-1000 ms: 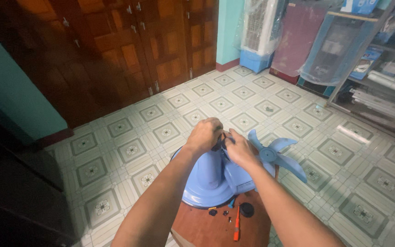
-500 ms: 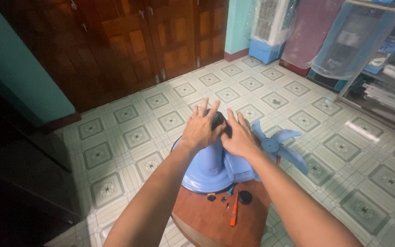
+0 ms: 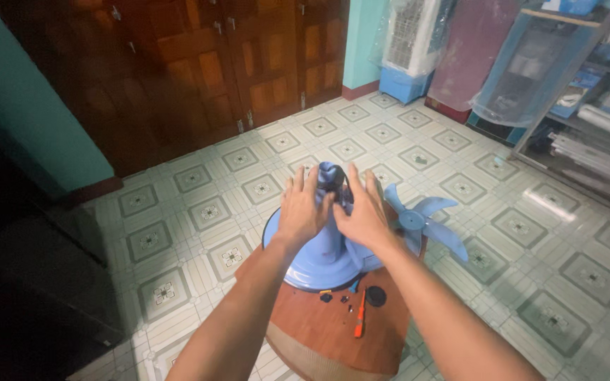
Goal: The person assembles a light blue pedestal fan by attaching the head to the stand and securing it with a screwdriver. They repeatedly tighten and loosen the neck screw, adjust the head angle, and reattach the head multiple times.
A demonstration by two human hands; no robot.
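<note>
Both flat hands, left [image 3: 303, 209] and right [image 3: 361, 212], have slid down, baring the fan [image 3: 319, 257] neck; blade [image 3: 418, 222] lies off at 3 o'clock, screws [image 3: 344, 300] out, reassembly pending.

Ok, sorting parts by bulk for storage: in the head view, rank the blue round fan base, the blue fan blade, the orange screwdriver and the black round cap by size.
1. Blue round fan base
2. Blue fan blade
3. Orange screwdriver
4. Black round cap

All lie similarly near the camera, so the order looks reliable.

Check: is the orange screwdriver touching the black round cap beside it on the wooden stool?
Apart. The head view shows bare wood between the orange screwdriver and the black round cap.
</note>
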